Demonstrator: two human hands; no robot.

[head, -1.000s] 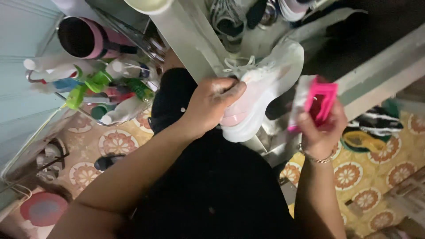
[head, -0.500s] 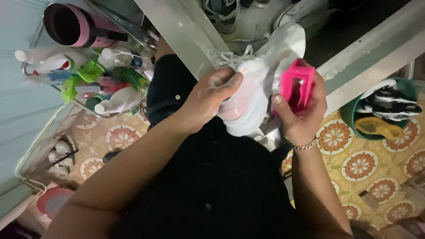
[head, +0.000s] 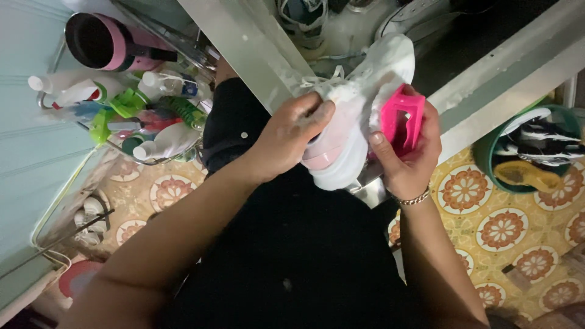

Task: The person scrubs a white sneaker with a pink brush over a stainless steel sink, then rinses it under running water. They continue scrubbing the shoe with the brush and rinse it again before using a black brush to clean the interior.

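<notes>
While the left hand (head: 292, 137) gripped the white sneaker (head: 359, 109) at its heel end, the shoe's long axis ran toward 1 o'clock. The right hand (head: 409, 159) was clamped on a pink brush (head: 402, 120) pressed against the sneaker's 3 o'clock side.

sink ledge (head: 487, 79) close behind the hands, bottle rack (head: 131, 119) crowding left, green tub (head: 487, 161) right, tiled floor (head: 518, 244) open below

A pale blue panelled wall (head: 24, 152) is running along one side, a wire rack (head: 131, 116) of bottles hanging off it. Yellow floral floor tiles (head: 499, 228) are showing beneath a metal sink edge (head: 256, 49), dimly lit.
</notes>
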